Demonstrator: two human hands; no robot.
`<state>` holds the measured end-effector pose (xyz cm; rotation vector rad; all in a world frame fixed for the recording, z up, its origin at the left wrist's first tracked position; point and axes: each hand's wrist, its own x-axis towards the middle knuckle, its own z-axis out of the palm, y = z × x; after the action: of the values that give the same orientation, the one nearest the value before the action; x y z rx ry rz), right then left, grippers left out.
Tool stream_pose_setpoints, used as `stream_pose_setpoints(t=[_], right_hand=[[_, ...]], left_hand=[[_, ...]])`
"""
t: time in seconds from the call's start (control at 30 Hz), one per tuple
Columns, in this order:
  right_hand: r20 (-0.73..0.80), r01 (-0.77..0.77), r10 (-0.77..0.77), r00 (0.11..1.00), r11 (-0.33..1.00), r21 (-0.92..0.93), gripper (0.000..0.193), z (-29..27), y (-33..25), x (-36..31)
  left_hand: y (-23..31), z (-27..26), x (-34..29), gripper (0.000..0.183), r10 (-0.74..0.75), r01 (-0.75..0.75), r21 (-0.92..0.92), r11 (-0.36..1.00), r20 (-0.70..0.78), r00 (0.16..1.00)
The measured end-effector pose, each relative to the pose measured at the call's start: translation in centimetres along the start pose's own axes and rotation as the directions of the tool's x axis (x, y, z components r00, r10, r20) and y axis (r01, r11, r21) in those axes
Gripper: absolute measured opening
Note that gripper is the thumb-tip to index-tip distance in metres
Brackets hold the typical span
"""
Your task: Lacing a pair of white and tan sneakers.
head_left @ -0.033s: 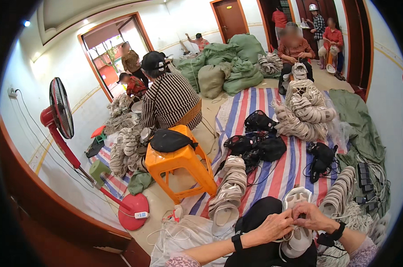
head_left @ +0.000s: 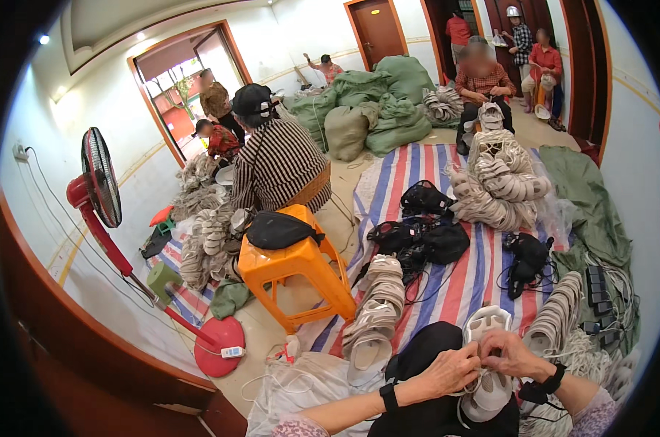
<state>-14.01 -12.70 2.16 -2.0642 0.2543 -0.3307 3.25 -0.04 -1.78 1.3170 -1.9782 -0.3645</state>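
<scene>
On my black-clad lap lies a white and pale-grey shoe upper, its toe end toward me. Over its middle my two hands meet, fingertips nearly touching. My left hand has thumb and forefinger pinched together at a white shoelace, whose loose part hangs beside the upper. My right hand is closed too, its fingers bent in at the lacing; what they pinch is mostly hidden. Dark bands circle both wrists. To the left stands a row of nested shoe uppers; another stack of uppers is on the right.
A striped sheet covers the floor, bearing black bags and a heap of uppers. An orange stool and red fan stand left. White laces lie right. People sit working beyond, near green sacks.
</scene>
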Motion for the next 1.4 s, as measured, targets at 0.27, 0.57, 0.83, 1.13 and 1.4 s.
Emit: stream_pose_setpoints(t=[0.27,0.57,0.83,1.13,1.4], right_hand=[[-0.508,-0.053,-0.24,0.827,0.867,-0.496,0.01,-8.2,5.2,0.0],[-0.663,-0.342,0.143,0.735,0.922,-0.179,0.009,-17.1,5.8,-5.9],[-0.156,0.085,-0.13,0.979,0.961,-0.265,0.018,-2.2,0.7,-3.4],[-0.219,-0.119,-0.01,0.976,0.817,-0.564,0.024,-0.8,1.0,-3.6],[-0.398,-0.143,-0.044,0.916,0.892,-0.428,0.024,-2.1,2.5,-2.8]], left_hand=[[0.5,-0.8,0.2,0.011,0.105,-0.104,0.127,0.986,-0.002,0.994],[1.4,-2.8,1.7,0.021,-0.177,0.174,-0.034,0.984,-0.186,0.967],[6.1,-0.9,0.1,0.022,-0.493,0.474,-0.26,0.842,-0.01,0.87],[6.4,1.4,-1.8,0.017,-0.755,0.752,-0.403,0.521,0.194,0.627],[7.1,-0.8,-0.6,0.031,-0.749,0.746,-0.617,0.252,0.364,0.554]])
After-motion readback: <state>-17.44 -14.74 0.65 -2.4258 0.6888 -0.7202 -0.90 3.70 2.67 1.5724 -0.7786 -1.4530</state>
